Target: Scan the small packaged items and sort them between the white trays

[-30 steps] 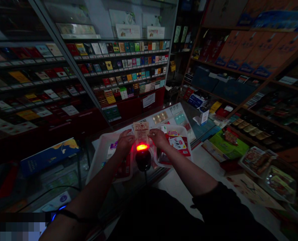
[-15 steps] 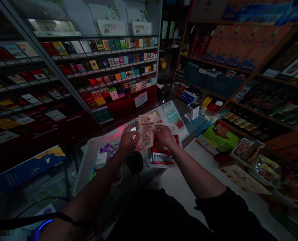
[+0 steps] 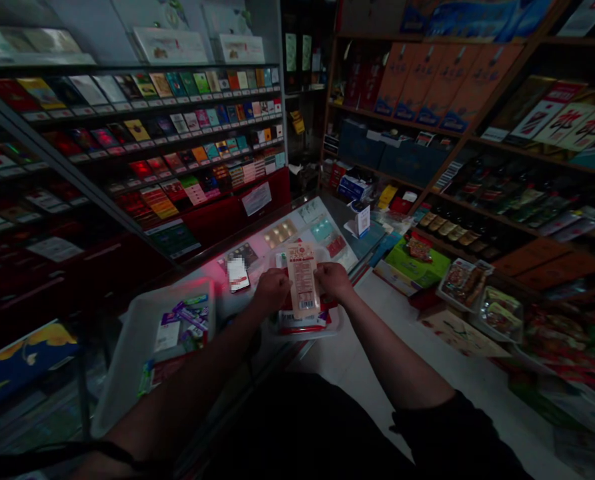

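Note:
A pale, printed snack packet [image 3: 305, 281] stands upright between my hands, its barcode side facing me. My left hand [image 3: 273, 291] is closed at the packet's left edge. On the right edge, my right hand [image 3: 333, 280] pinches it between thumb and fingers. Behind and below the packet is a white plastic bin [image 3: 333, 328] holding red packages. To the left, a larger white bin [image 3: 108, 390] holds purple and green packets and a white box. Just beyond my left hand, a phone [image 3: 238, 273] with a lit screen lies on the glass counter [image 3: 216, 301].
Cigarette shelves [image 3: 177, 127] fill the wall ahead. Brown shelves with boxes [image 3: 450, 87] and bottles rise at the right. A green box [image 3: 405, 265] and plastic tubs of snacks [image 3: 460, 283] sit to my right. A blue box [image 3: 25, 360] is at the far left.
The view has turned to the right. My hands and the packet have come lower, now in front of the small bin. The phone now shows clear of my left hand.

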The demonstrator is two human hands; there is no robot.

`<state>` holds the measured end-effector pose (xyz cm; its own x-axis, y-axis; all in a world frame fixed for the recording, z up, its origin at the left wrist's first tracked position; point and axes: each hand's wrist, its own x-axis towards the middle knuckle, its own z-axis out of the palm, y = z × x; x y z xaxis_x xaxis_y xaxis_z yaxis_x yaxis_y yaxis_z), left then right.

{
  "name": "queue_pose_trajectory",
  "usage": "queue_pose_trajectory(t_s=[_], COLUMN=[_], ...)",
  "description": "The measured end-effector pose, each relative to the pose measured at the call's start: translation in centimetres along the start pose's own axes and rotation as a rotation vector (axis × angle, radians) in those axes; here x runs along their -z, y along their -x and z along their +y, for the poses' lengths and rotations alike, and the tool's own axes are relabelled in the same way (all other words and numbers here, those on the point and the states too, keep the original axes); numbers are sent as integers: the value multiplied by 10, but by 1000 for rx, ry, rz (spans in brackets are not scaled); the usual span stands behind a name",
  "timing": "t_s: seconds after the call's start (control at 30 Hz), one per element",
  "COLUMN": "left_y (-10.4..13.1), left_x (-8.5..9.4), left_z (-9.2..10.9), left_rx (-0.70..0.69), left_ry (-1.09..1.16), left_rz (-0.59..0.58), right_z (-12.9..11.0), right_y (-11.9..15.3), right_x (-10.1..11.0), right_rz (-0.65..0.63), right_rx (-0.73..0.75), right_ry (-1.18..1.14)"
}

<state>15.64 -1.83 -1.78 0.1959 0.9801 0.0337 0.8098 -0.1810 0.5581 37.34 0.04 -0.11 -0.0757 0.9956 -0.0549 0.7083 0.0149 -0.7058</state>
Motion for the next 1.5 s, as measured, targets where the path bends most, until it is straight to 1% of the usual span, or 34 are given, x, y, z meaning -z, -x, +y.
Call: queue_pose_trajectory(t_s=[0.1, 0.23, 0.33, 0.4, 0.5, 0.57, 0.7, 0.77, 0.87, 0.97, 1.03, 1.17, 1.23, 1.3, 1.4, 1.5], left_y=[-10, -19, -21, -20, -16, -10, 9, 23, 49, 78, 100, 148, 173, 199, 233, 257], left_x=[-17, -35, -41, -40, -33, -25, -4, 8, 27, 45, 56, 78, 88, 99, 114, 126], left_z=[6, 13, 16, 17, 19, 20, 20, 18, 9, -7, -22, -64, -90, -115, -147, -173], left_rx=[0, 11, 19, 36, 45, 50, 70, 82, 148, 223, 295, 490, 566, 610, 627, 628], left_ry=[-24, -25, -13, 6, 69, 131, 246, 282, 289, 288, 311, 384, 384, 340, 219, 77], left_rz=[-83, -119, -145, -167, -199, -195, -120, -70, -3, 48, 90, 195, 230, 225, 205, 156], right_z=[17, 36, 46, 50, 56, 59, 68, 72, 78, 78, 73, 52, 36, 19, -13, -52], right_y=[-1, -6, -11, -14, -18, -20, -19, -16, -9, 2, 13, 36, 47, 56, 66, 78], right_x=[1, 0, -2, -2, -3, -3, -3, -3, -3, -4, -5, -10, -17, -27, -46, -71], right_rz=[13, 37, 39, 39, 42, 48, 96, 151, 228, 260, 275, 283, 264, 231, 184, 156], right_rx=[-45, -47, -20, -11, -14, -7, 64, 108, 178, 197, 190, 183, 180, 184, 228, 289], right_ry=[133, 248, 313, 361, 406, 400, 324, 269, 189, 134, 93, 36, 33, 38, 30, -13])
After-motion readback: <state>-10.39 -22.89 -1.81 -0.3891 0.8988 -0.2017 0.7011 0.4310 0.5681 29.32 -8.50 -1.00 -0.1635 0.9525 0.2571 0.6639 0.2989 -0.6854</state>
